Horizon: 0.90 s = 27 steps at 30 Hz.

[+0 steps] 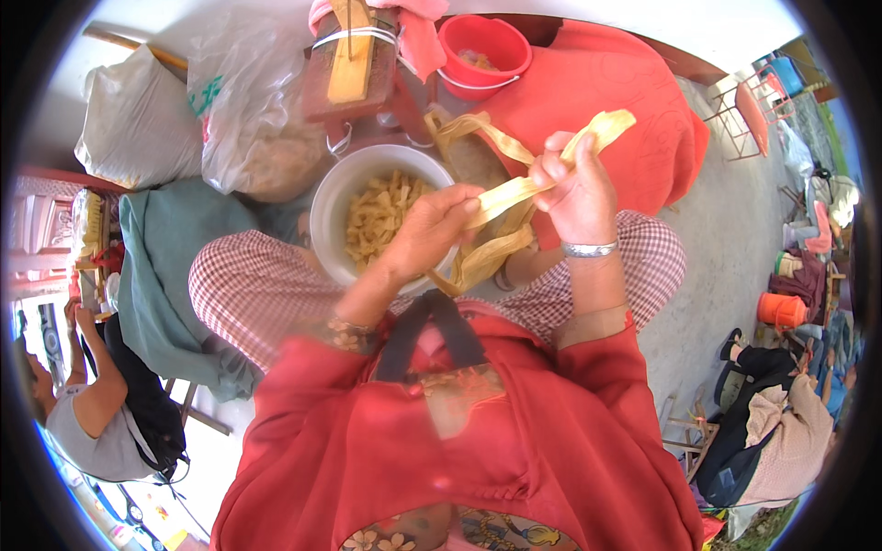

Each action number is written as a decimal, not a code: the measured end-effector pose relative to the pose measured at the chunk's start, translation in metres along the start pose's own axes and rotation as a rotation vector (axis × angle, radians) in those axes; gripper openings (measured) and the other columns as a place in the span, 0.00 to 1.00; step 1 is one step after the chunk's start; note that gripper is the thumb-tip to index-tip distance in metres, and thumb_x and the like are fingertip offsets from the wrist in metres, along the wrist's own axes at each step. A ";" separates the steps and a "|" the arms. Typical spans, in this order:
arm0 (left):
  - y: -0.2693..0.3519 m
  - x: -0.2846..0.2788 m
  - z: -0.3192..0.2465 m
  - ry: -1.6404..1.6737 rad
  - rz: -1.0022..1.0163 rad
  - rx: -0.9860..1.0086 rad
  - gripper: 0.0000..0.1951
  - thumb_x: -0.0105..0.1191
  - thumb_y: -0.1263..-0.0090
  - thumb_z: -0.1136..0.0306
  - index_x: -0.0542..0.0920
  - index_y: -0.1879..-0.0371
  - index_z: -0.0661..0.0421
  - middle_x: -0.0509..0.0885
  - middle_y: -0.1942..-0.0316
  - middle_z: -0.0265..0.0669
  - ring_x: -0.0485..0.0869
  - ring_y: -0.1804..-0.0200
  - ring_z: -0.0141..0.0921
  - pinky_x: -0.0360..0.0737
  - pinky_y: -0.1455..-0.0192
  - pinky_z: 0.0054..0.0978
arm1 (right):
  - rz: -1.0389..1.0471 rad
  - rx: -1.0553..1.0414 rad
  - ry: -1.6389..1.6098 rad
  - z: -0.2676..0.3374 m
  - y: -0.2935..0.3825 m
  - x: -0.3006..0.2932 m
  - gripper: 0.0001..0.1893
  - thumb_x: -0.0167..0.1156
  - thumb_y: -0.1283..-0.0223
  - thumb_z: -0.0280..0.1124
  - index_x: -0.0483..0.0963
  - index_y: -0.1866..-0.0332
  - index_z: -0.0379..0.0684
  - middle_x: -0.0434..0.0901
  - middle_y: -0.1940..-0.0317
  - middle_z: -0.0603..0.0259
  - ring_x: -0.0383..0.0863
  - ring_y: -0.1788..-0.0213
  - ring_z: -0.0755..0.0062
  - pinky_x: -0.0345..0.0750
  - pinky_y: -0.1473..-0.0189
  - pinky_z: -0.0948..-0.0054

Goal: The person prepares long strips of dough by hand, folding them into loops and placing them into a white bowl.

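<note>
A long, flat, pale-yellow fibrous strip (pixel 513 195) stretches between my two hands, above the right side of a white basin (pixel 322 224). My left hand (pixel 435 224) pinches its lower end over the basin rim. Higher up and to the right, my right hand (pixel 579 182) grips the strip, and its end sticks out past the fingers. Short, curled yellowish pieces (pixel 375 213) lie in the basin, partly hidden by my left hand. A looped strip (pixel 475 125) extends above my hands, and another yellow strip (pixel 490 258) hangs below them, beside the basin.
Beyond the basin stands a wooden bench (pixel 313 96) with a board (pixel 350 72) tied on by white cord. A red bucket (pixel 482 55) and red cloth (pixel 592 117) are at upper right. Plastic bags (pixel 255 103) sit at upper left. A person (pixel 96 413) is at far left.
</note>
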<state>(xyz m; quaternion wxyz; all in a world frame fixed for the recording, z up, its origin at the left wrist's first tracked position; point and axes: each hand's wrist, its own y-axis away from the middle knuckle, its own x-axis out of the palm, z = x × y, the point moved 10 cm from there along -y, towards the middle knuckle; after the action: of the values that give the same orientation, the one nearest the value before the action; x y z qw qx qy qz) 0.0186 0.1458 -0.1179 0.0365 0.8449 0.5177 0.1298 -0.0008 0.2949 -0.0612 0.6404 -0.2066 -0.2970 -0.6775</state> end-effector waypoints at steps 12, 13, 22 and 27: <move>0.010 0.022 -0.021 0.733 -0.056 -0.273 0.25 0.29 0.22 0.51 0.70 0.48 0.63 0.82 0.61 0.45 0.83 0.60 0.39 0.81 0.55 0.36 | 0.280 0.019 0.044 -0.026 0.031 0.077 0.26 0.36 0.29 0.55 0.65 0.74 0.44 0.58 0.87 0.72 0.60 0.84 0.78 0.60 0.83 0.80; 0.002 0.002 -0.015 0.782 -0.131 -0.218 0.22 0.30 0.22 0.56 0.69 0.46 0.63 0.81 0.58 0.43 0.82 0.57 0.39 0.79 0.52 0.36 | 0.307 0.063 -0.047 -0.043 0.041 0.088 0.25 0.37 0.29 0.53 0.65 0.74 0.43 0.60 0.87 0.70 0.63 0.84 0.76 0.62 0.83 0.78; 0.019 -0.042 -0.030 0.404 -0.145 -0.209 0.13 0.40 0.26 0.64 0.73 0.68 0.60 0.62 0.85 0.24 0.54 0.84 0.17 0.53 0.81 0.16 | 0.064 0.040 0.225 -0.053 0.042 0.053 0.21 0.42 0.29 0.48 0.69 0.59 0.38 0.73 0.78 0.63 0.78 0.72 0.69 0.73 0.75 0.77; 0.032 -0.002 -0.059 0.254 0.204 -0.179 0.12 0.47 0.27 0.62 0.76 0.62 0.60 0.66 0.83 0.22 0.59 0.83 0.16 0.56 0.80 0.16 | 0.087 -0.279 0.598 -0.016 0.032 0.072 0.21 0.44 0.28 0.45 0.73 0.57 0.35 0.79 0.63 0.59 0.77 0.63 0.78 0.74 0.65 0.81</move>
<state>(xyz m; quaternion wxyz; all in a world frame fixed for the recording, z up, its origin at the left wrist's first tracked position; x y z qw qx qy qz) 0.0305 0.1249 -0.0554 0.0325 0.8630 0.4163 0.2843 0.0255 0.2304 -0.0215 0.6929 -0.0968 0.0085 -0.7144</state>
